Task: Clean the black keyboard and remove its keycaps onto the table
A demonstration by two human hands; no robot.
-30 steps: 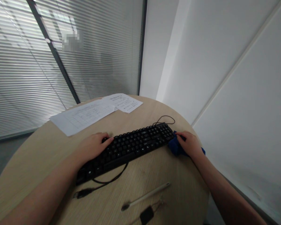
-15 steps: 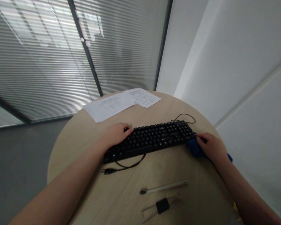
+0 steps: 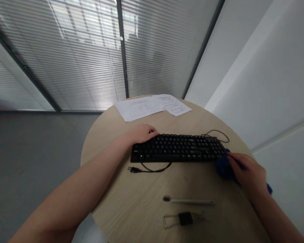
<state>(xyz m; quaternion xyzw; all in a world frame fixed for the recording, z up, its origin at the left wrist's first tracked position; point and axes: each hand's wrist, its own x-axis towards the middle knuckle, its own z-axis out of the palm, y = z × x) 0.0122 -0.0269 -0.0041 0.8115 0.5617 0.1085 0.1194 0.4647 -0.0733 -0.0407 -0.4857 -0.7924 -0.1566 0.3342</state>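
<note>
A black keyboard (image 3: 178, 148) lies across the round table, its keys facing up. My left hand (image 3: 143, 133) grips its far left corner, the thumb over the top keys and the other fingers at the back edge. At the keyboard's right end my right hand (image 3: 248, 170) pinches a blue cloth (image 3: 225, 167). Part of the cloth bunches against the keyboard's near right corner, and another bit sticks out past the wrist. A black cable with a USB plug (image 3: 134, 169) lies in front of the keyboard.
Nearer me on the table (image 3: 131, 206) lie a thin light-handled brush (image 3: 190, 201) with a dark head and a black block with wire loops (image 3: 185, 218). Printed papers (image 3: 142, 108) rest at the far edge. A cable loop (image 3: 221, 132) lies behind the keyboard. A wall stands at right.
The view has turned, so the table and everything on it appear further right and the keyboard looks more level. Both hands keep their holds; the cloth stays by the keyboard's right end.
</note>
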